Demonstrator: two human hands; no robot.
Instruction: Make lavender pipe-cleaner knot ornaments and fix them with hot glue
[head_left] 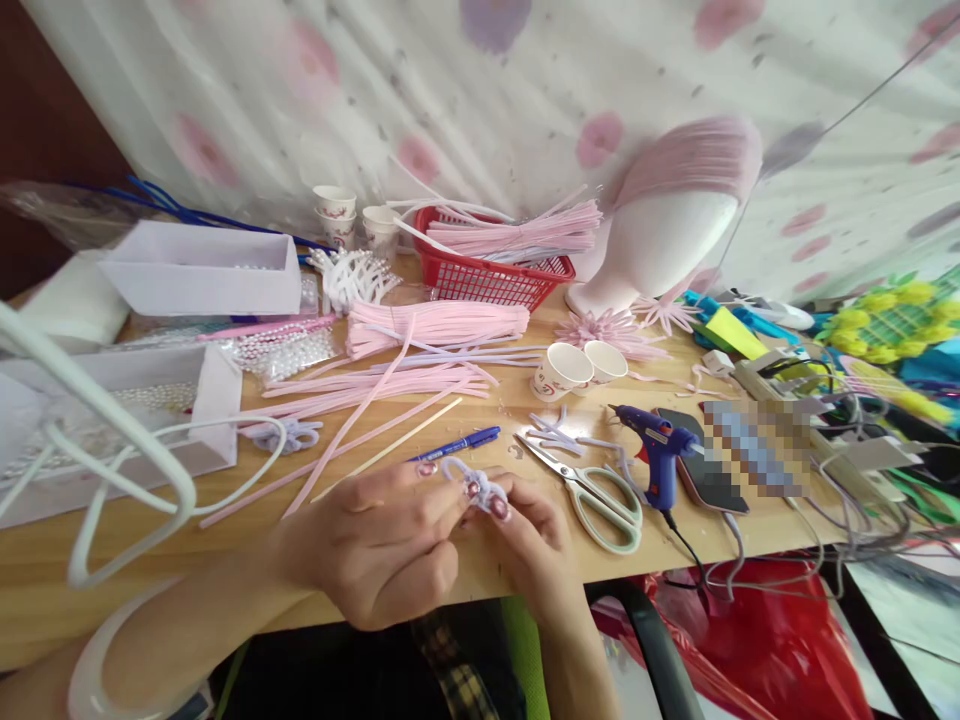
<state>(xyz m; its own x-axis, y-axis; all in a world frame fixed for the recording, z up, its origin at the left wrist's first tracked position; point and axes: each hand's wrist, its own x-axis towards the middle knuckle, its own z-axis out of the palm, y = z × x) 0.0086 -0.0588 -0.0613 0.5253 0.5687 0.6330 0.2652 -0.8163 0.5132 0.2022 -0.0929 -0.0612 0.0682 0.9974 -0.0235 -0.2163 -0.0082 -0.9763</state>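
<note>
My left hand [390,545] and my right hand [536,535] meet over the table's front edge. Between their fingertips they pinch a small looped piece of lavender pipe cleaner [489,496], one loop of it sticking up to the left. Fingers hide part of the piece. Just beyond lies a blue pen [472,439]. Scissors [604,505] with pale green handles rest to the right, blades pointing away and left. Short lavender pipe cleaner offcuts [556,436] are scattered behind them. Another lavender looped piece [289,436] lies at left.
A blue glue gun [661,450] and phone [712,470] lie at right. Pink pipe cleaners [442,328], two paper cups [564,370] and a red basket [487,278] stand behind. White hanger-like tubing [135,430] crosses the left foreground before white boxes [217,410]. A foam head [660,240] stands at back.
</note>
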